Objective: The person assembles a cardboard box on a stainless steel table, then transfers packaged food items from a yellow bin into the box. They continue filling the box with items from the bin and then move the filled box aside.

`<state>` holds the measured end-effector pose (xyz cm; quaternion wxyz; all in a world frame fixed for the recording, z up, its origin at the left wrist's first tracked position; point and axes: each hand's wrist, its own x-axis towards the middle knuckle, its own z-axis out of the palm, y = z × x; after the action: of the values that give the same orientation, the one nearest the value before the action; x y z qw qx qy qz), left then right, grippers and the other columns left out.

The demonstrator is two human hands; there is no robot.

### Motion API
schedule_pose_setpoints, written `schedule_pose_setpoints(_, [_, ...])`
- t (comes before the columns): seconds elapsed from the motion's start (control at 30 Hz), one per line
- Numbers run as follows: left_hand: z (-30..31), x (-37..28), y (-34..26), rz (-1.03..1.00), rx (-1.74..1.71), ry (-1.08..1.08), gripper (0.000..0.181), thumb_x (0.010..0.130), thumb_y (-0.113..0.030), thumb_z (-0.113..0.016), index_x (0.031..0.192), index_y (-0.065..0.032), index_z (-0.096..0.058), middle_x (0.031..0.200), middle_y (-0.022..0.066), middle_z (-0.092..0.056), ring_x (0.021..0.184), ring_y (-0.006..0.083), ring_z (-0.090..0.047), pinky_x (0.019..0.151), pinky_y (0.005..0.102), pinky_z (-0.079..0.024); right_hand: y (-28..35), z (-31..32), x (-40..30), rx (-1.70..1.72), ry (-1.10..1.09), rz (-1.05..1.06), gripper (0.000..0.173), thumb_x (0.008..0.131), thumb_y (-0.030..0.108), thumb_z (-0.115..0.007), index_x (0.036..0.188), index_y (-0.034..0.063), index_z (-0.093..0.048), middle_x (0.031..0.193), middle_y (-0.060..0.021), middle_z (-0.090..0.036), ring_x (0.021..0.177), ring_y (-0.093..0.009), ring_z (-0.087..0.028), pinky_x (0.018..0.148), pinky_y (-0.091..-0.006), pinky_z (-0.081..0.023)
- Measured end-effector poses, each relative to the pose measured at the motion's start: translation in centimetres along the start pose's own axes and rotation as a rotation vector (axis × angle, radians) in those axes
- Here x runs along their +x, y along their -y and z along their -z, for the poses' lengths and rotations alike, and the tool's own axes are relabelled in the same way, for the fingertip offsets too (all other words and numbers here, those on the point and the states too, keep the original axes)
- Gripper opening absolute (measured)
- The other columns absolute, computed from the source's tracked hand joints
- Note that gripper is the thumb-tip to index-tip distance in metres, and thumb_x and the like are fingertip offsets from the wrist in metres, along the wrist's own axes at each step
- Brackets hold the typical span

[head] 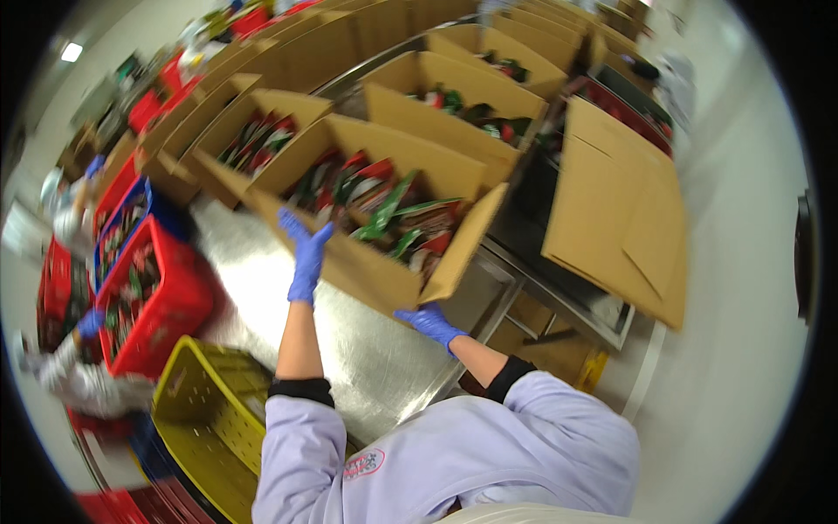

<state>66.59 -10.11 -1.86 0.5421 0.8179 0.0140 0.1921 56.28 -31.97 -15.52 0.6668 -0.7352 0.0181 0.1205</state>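
Note:
An open cardboard box stands before me on a stainless-steel table. Glossy red, green and white packets fill its lower part, some upright and some leaning. My left hand, in a blue glove, holds the near side of the box towards its left end, thumb apart from the fingers. At the near right corner, low down, my right hand grips the same box. It wears a blue glove too, and some of its fingers are hidden by the cardboard.
More open boxes with packets stand behind, including one box. Flattened cardboard leans at right beside a dark conveyor. Left are a red crate, a blue crate and a yellow-green crate. Co-workers' gloved hands reach near the crates.

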Motion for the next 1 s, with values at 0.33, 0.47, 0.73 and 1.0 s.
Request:
schedule_pose_setpoints(0.33, [5.6,-8.1,-3.5,0.442,-0.088,0.325,0.054,0.081,-0.010,-0.051,0.125,0.0064,-0.024,0.131,0.0161,-0.028,0.118,0.0188,-0.031,0.096,0.0259,-0.027,0.5,12.0,-3.3,-0.361,0.145,-0.107,0.084,0.069,0.044,-0.061,0.128,-0.0025,-0.021,0.122,-0.0219,-0.039,0.112,-0.031,-0.039,0.094,-0.0333,-0.030])
schedule_pose_setpoints(0.47, [12.0,-14.5,-0.1,0.374,0.359,0.283,0.045,0.080,-0.011,-0.051,0.120,0.0042,-0.036,0.122,0.0181,-0.041,0.112,0.0209,-0.041,0.093,0.0274,-0.032,6.8,20.3,-8.8,-0.452,-0.084,-0.138,0.038,0.074,0.038,-0.057,0.083,0.0012,-0.061,0.079,-0.0161,-0.060,0.074,-0.025,-0.057,0.068,-0.0327,-0.043])
schedule_pose_setpoints(0.73, [19.8,-25.3,-1.2,0.576,0.772,-0.198,0.057,0.078,-0.033,-0.053,0.124,-0.0025,-0.035,0.126,0.0185,-0.036,0.121,0.0338,-0.025,0.099,0.0343,-0.022,12.7,38.3,-13.3,-1.238,-1.219,0.017,0.088,0.059,0.057,-0.063,0.122,0.0037,-0.033,0.127,-0.0174,-0.033,0.120,-0.033,-0.025,0.094,-0.0573,-0.014])
schedule_pose_setpoints(1.0, [16.9,-30.1,-0.8,0.728,0.951,-0.167,0.067,0.074,-0.034,-0.056,0.126,0.0002,-0.029,0.132,0.0137,-0.027,0.124,0.0379,-0.011,0.101,0.0413,-0.016,7.7,46.8,-11.8,-0.800,-1.279,-0.734,0.111,0.049,0.062,-0.065,0.129,0.0028,-0.016,0.125,-0.0240,-0.032,0.114,-0.040,-0.032,0.087,-0.0562,-0.027])
